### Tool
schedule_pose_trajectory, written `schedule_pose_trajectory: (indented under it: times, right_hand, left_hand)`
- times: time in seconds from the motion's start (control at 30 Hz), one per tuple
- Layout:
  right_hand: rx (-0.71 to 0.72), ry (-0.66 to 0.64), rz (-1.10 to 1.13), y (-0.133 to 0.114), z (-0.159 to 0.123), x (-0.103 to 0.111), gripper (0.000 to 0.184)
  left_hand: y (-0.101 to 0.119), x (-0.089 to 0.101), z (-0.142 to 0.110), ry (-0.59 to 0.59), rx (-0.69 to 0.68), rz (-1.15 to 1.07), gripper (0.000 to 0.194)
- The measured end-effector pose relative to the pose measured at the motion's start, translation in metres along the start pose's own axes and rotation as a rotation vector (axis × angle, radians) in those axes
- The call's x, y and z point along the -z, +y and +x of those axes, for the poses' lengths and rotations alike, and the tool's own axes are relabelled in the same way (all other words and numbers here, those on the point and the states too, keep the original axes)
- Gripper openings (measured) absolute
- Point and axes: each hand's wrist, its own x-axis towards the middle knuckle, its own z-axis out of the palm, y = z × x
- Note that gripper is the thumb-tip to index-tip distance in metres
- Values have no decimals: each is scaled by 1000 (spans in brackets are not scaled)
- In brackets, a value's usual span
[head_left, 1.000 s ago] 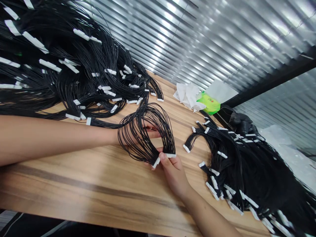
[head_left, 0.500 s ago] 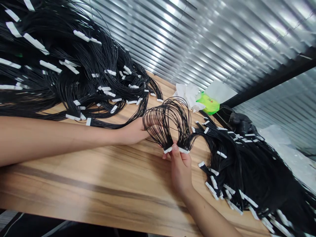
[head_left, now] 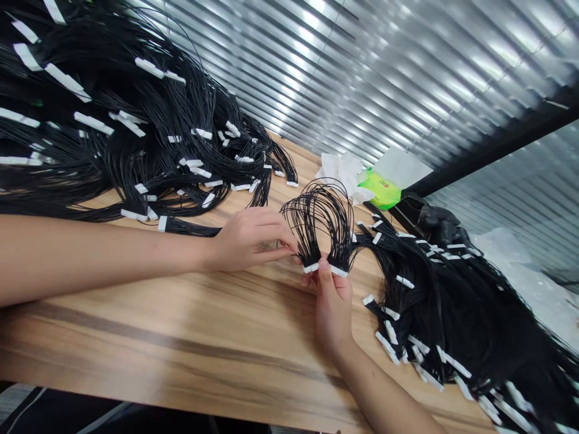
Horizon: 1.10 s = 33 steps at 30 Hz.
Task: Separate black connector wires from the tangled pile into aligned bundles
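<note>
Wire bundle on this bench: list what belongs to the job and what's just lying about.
Belongs to the job:
right hand pinching white connectors
looped black wire bundle
left hand at its wires

Just lying about:
left wire heap
right wire heap
crumpled white tissue
green plastic bag
wooden tabletop

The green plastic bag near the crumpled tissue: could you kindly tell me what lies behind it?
A white sheet stands behind the green plastic bag, with a slatted metal surface beyond. The part of the sheet directly behind the bag is covered, so it cannot be seen.
</note>
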Motion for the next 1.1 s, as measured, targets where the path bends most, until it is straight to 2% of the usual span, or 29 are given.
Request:
schedule_pose_trajectory:
  times: [0.4, 0.77, 0.9, 1.1]
  right_hand:
    - [14, 7, -177, 0, 1, 1, 39]
    - [18, -28, -217, -5, 4, 4, 42]
    - [4, -31, -233, -6, 6, 4, 41]
    - [8, -70, -328, -4, 9, 5, 44]
  left_hand:
    - [-5, -1, -4, -42, -141, 323, 15]
    - [-9, 0, -5, -29, -245, 402, 26]
    - [-7, 0, -4, -68, -234, 444, 26]
    - [-1, -2, -3, -203, -143, 414, 23]
